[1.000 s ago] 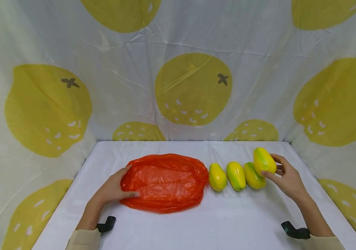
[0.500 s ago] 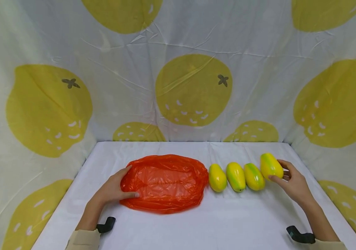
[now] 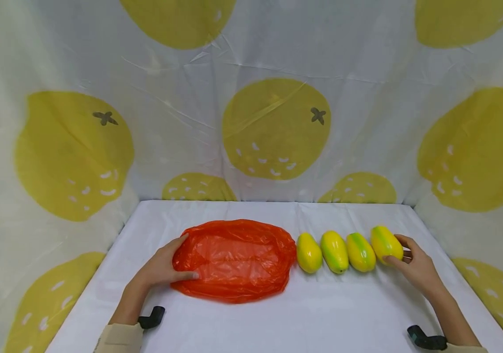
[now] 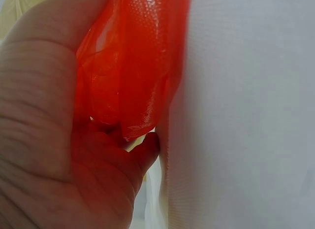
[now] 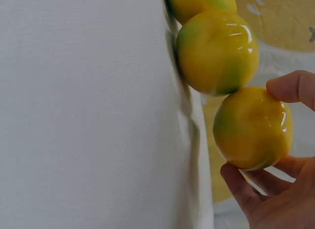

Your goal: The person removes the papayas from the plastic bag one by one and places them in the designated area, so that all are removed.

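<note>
A red plastic bag (image 3: 233,291) lies with its mouth spread upward, left of centre on the white-covered table. My left hand (image 3: 160,267) grips its left end, thumb over the near rim and fingers at the far side. In the left wrist view red film (image 4: 142,61) shows between thumb and fingers. My right hand (image 3: 416,267) holds a glossy yellow-green papaya (image 3: 385,243) by its right side, thumb in front. The right wrist view shows this papaya (image 5: 253,128) between thumb and fingertips, touching or nearly touching its neighbour (image 5: 216,51). Whether it rests on the table I cannot tell.
Left of the held papaya, a row holds another papaya (image 3: 360,252), a second papaya (image 3: 334,252) and a third papaya (image 3: 309,253), the last beside the bag's right edge. A lemon-printed cloth (image 3: 277,127) hangs behind the table and along both sides.
My right hand has moved right and down with its papaya, from above the third one in the row to the row's right end. My left hand has stayed at the bag.
</note>
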`<control>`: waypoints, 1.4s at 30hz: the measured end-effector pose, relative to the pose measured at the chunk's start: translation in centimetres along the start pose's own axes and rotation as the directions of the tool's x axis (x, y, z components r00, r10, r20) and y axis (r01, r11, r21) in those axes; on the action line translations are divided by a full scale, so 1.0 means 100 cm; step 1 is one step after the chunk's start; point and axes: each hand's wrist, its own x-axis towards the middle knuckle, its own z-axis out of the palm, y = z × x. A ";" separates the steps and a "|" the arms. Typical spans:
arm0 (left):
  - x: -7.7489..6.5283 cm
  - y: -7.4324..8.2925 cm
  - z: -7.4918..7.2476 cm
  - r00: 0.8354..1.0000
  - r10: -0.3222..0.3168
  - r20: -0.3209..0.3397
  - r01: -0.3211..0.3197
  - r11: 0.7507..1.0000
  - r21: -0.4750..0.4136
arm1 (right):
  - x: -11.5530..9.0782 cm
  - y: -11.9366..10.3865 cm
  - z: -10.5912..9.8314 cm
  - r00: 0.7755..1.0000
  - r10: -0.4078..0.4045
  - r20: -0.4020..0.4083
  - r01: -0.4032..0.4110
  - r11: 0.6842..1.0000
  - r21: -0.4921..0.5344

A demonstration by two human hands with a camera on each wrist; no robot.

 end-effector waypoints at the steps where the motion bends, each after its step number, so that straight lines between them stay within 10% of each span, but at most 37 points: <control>1: 0.000 0.000 0.002 1.000 -0.003 0.006 0.003 1.000 -0.004 | -0.002 0.003 0.000 1.000 0.007 0.010 -0.007 1.000 0.001; 31: 0.003 0.003 -0.001 0.996 0.084 -0.030 -0.086 0.994 -0.066 | -0.011 0.008 0.000 0.992 0.066 0.104 -0.068 0.998 0.017; 42: -0.001 -0.001 -0.009 0.999 0.036 -0.018 -0.037 0.996 -0.085 | -0.009 0.012 -0.003 0.998 -0.035 0.061 0.033 0.999 0.031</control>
